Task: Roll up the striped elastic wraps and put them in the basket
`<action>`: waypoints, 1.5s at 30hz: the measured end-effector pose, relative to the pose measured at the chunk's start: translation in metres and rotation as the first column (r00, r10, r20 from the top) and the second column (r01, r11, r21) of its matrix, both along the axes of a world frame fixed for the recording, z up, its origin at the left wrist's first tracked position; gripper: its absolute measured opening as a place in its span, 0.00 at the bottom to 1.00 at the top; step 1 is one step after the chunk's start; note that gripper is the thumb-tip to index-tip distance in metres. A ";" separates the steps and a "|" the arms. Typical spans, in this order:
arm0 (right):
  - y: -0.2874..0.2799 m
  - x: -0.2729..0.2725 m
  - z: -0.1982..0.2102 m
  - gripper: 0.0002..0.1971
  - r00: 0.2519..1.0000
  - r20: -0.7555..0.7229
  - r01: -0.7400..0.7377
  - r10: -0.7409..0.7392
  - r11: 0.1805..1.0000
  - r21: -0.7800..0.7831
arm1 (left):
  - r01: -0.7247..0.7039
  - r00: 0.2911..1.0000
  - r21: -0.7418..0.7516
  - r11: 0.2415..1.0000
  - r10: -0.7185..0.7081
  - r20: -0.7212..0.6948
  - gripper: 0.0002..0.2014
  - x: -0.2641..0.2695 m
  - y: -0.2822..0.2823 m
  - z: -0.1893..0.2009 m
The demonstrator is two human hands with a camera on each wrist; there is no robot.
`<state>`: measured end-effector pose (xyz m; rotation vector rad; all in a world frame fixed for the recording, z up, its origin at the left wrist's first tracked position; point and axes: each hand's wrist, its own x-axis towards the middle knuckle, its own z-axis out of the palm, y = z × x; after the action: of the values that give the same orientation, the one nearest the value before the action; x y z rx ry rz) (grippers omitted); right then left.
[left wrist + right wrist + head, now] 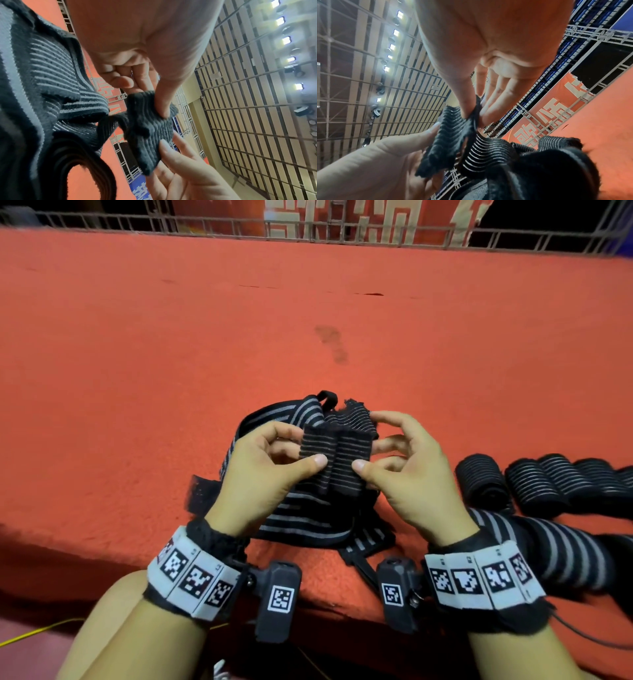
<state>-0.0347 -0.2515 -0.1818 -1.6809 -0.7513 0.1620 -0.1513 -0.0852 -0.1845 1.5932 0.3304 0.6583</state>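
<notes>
Black elastic with thin grey stripes fills the middle of the head view: a loose wrap (308, 508) heaped at the near edge of the red carpeted platform (308, 320). Its free end (337, 455) is lifted above the heap and folded over on itself into the first short turn of a roll.

Both hands hold this folded end. The left hand (270, 470) pinches its left side, thumb on the near face and curled fingers behind it. The right hand (407, 474) pinches the right side, thumb tip pressed on the near face just beside the left thumb, forefinger arched over the top edge, the other fingers bent behind the cloth. In the left wrist view the thumb (164, 102) presses into the dark cloth (150, 129); in the right wrist view the thumb and a fingertip nip the ribbed edge (471, 117).

To the right of the hands, on the same platform, lie several finished rolls (534, 484) side by side in a row. Nearer, another striped wrap (561, 546) lies stretched out beside the right wrist.

Metal railing (342, 231) runs along the far edge of the platform, with a red banner (342, 217) behind it.
</notes>
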 end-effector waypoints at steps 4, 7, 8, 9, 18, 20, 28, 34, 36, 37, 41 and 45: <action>0.001 -0.003 -0.003 0.23 0.973 0.221 -0.042 0.065 0.993 -0.109 | 0.131 0.991 0.166 0.977 -0.125 -0.047 0.08 -0.003 -0.005 -0.001; 0.001 -0.001 -0.004 0.13 0.956 0.287 -0.022 0.054 0.993 -0.115 | 0.131 0.991 0.260 0.957 -0.120 -0.058 0.04 -0.002 -0.006 -0.002; 0.000 0.001 -0.005 0.12 0.949 0.313 -0.008 0.048 0.991 -0.130 | 0.138 0.990 0.287 0.948 -0.126 -0.063 0.04 -0.002 -0.007 -0.002; -0.002 0.003 -0.005 0.10 0.938 0.344 0.016 0.035 0.990 -0.143 | 0.158 0.987 0.304 0.939 -0.143 -0.072 0.06 -0.001 -0.008 -0.002; -0.009 0.011 -0.003 0.09 0.869 0.483 0.142 -0.106 0.989 -0.039 | 0.276 0.961 0.304 0.912 -0.271 -0.060 0.02 -0.004 -0.015 0.001; -0.010 0.009 -0.001 0.09 0.900 0.417 0.146 -0.125 0.989 -0.019 | 0.224 0.974 0.289 0.931 -0.222 -0.041 0.05 -0.004 -0.014 0.001; -0.008 -0.001 0.007 0.17 0.953 0.279 0.116 -0.119 0.993 0.027 | 0.043 0.993 0.504 0.863 -0.093 0.076 0.13 -0.001 -0.015 -0.008; -0.009 0.004 0.007 0.17 0.942 0.285 0.186 -0.175 0.983 -0.012 | -0.177 0.984 0.476 0.861 0.141 0.111 0.11 -0.002 -0.003 -0.009; -0.015 0.011 0.007 0.16 0.934 0.308 0.206 -0.183 0.978 -0.042 | -0.313 0.950 0.434 0.845 0.276 0.146 0.12 -0.004 0.012 -0.007; -0.019 0.015 0.008 0.15 0.941 0.296 0.188 -0.162 0.980 -0.061 | -0.357 0.934 0.406 0.841 0.320 0.157 0.12 -0.005 0.019 -0.006; -0.033 0.012 0.019 0.13 0.985 0.121 -0.099 0.120 0.982 -0.162 | -0.352 0.934 0.301 0.886 0.311 0.176 0.09 -0.007 0.027 -0.006; -0.036 -0.001 0.035 0.08 0.976 -0.023 -0.219 0.218 0.969 -0.116 | -0.196 0.967 0.207 0.958 0.154 0.205 0.05 -0.007 0.012 0.000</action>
<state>-0.0356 -0.2875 -0.1472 -1.7047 -0.9346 0.3749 -0.1580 -0.0728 -0.1842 1.7144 0.2665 1.0059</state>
